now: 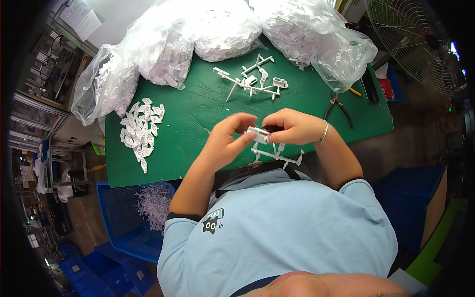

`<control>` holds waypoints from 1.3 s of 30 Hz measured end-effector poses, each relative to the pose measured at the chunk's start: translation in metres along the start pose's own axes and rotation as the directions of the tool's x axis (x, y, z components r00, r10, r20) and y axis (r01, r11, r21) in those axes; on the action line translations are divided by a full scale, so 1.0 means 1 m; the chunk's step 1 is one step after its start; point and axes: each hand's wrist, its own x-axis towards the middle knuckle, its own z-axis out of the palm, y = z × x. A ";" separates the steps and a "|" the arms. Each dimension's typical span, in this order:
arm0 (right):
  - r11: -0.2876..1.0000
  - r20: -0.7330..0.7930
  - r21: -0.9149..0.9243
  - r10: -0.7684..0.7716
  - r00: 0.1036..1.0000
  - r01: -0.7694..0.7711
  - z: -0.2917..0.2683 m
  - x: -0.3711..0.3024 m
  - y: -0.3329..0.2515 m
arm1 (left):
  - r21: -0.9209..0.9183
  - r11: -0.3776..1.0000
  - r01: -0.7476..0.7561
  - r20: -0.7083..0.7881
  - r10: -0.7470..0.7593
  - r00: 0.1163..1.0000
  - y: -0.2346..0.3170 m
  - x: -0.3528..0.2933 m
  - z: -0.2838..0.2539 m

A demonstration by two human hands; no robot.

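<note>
Close above the front of the green table, a white plastic part (258, 134) sits between my two hands. My left hand (228, 141) pinches its left end between thumb and fingers. At its right side, my right hand (296, 127) is closed on it; something dark shows beneath those fingers, too hidden to name. A branched white sprue (278, 157) hangs just below my hands, and I cannot tell whether it is joined to the part. Farther back lies another sprue (260, 89) with several white parts on it. To the left spreads a pile of loose flat white pieces (143, 129).
Plastic bags (222, 34) full of white parts line the far edge of the green table (198, 106). Cutting pliers (336, 101) and a black phone-like slab (369, 88) lie right. A blue crate (118, 218) with thin white scraps stands lower left; a fan (408, 34) stands far right.
</note>
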 end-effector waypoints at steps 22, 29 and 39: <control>0.934 -0.389 -0.278 -0.322 0.863 0.224 0.043 0.018 0.046 | -0.922 0.385 0.043 -0.111 -0.368 0.923 -0.023 -0.010 0.036; 0.997 -0.374 -0.051 -0.074 0.924 0.059 0.040 0.009 0.029 | -0.907 0.420 -0.007 -0.173 -0.357 0.918 -0.027 -0.018 0.031; 0.893 -0.423 -0.308 -0.437 0.794 0.328 0.044 0.009 0.027 | -0.847 0.528 0.065 -0.114 -0.300 0.947 -0.009 -0.021 0.032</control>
